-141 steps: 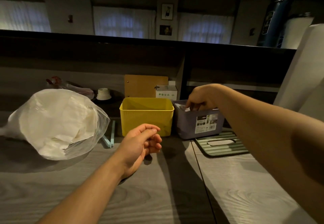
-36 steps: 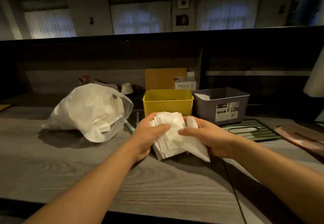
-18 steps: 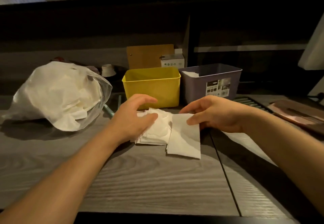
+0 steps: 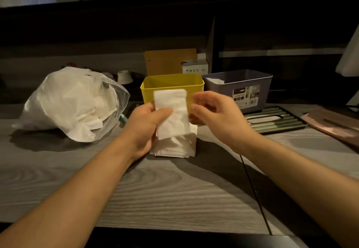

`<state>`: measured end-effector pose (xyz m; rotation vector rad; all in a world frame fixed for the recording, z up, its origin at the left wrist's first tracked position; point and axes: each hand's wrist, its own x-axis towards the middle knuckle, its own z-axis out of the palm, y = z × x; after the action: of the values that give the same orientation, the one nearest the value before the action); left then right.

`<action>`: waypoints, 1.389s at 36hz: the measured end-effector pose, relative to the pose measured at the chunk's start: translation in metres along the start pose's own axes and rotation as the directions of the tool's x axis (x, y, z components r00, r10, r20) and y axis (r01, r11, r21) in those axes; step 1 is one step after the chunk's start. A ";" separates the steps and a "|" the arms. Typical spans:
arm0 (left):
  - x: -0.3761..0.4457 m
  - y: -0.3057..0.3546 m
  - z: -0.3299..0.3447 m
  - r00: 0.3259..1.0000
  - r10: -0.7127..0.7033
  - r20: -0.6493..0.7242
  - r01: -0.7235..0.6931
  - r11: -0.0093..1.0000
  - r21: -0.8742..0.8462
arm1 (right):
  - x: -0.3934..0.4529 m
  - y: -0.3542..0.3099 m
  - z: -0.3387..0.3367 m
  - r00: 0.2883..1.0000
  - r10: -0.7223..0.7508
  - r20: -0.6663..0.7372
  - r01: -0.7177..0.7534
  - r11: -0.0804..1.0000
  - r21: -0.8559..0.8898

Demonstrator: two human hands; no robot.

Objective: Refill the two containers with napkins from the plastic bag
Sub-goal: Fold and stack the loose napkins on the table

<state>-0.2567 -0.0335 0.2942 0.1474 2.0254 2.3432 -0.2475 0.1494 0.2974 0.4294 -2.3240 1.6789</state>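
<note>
Napkin stack (image 4: 172, 111) pinched in L hand (image 4: 146, 124), raised before yellow bin (image 4: 172, 84) | R hand (image 4: 215, 113) loosely curled, holding nothing | more napkins (image 4: 174, 146) flat on table (image 4: 155, 189)

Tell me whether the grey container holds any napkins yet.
Yes, a few: white napkins show inside the grey container at its left end.

both forearms bare, no sleeves showing | left hand (image 4: 144, 125) and right hand (image 4: 215, 114): no rings, watch or gloves
</note>
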 end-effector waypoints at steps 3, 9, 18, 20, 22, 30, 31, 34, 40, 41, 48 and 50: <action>0.007 0.001 -0.009 0.992 -0.054 -0.112 0.042 0.993 -0.108 | -0.009 0.008 -0.002 0.961 -0.084 0.264 0.183 0.907 -0.380; 0.012 -0.002 -0.013 0.980 -0.129 -0.153 0.102 0.980 -0.170 | -0.015 0.006 0.006 0.876 -0.119 0.467 0.410 0.694 -0.592; 0.015 -0.004 -0.017 0.982 -0.134 -0.136 0.119 0.986 -0.113 | -0.012 0.006 0.001 0.888 -0.108 0.447 0.377 0.727 -0.573; 0.016 -0.004 -0.017 0.981 -0.138 -0.139 0.124 0.987 -0.101 | -0.011 0.006 0.001 0.888 -0.112 0.446 0.378 0.728 -0.572; 0.016 -0.004 -0.016 0.980 -0.135 -0.145 0.122 0.988 -0.094 | -0.010 0.009 0.002 0.887 -0.116 0.448 0.382 0.730 -0.567; 0.016 -0.005 -0.016 0.977 -0.133 -0.164 0.116 0.987 -0.111 | -0.011 0.010 -0.005 0.945 -0.102 0.311 0.239 0.865 -0.442; 0.016 -0.005 -0.016 0.978 -0.130 -0.164 0.113 0.988 -0.110 | -0.012 0.008 -0.006 0.928 -0.085 0.363 0.254 0.857 -0.448; 0.015 -0.004 -0.015 0.978 -0.124 -0.167 0.109 0.990 -0.093 | -0.015 0.005 -0.005 0.868 -0.047 0.494 0.350 0.764 -0.542; 0.014 -0.004 -0.014 0.977 -0.123 -0.174 0.108 0.990 -0.091 | -0.014 0.008 0.000 0.886 -0.157 0.437 0.399 0.738 -0.544; 0.014 -0.003 -0.014 0.977 -0.122 -0.172 0.107 0.990 -0.090 | -0.013 0.008 -0.001 0.887 -0.156 0.434 0.391 0.754 -0.528; 0.013 -0.003 -0.015 0.977 -0.126 -0.171 0.113 0.990 -0.083 | -0.014 0.002 -0.009 0.819 -0.046 0.573 0.427 0.716 -0.553; 0.013 -0.003 -0.015 0.978 -0.126 -0.166 0.114 0.990 -0.082 | -0.014 0.002 -0.009 0.829 -0.071 0.555 0.434 0.708 -0.557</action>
<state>-0.2708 -0.0466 0.2900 -0.1797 1.9540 2.4235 -0.2353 0.1596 0.2934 1.0678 -2.8244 0.5325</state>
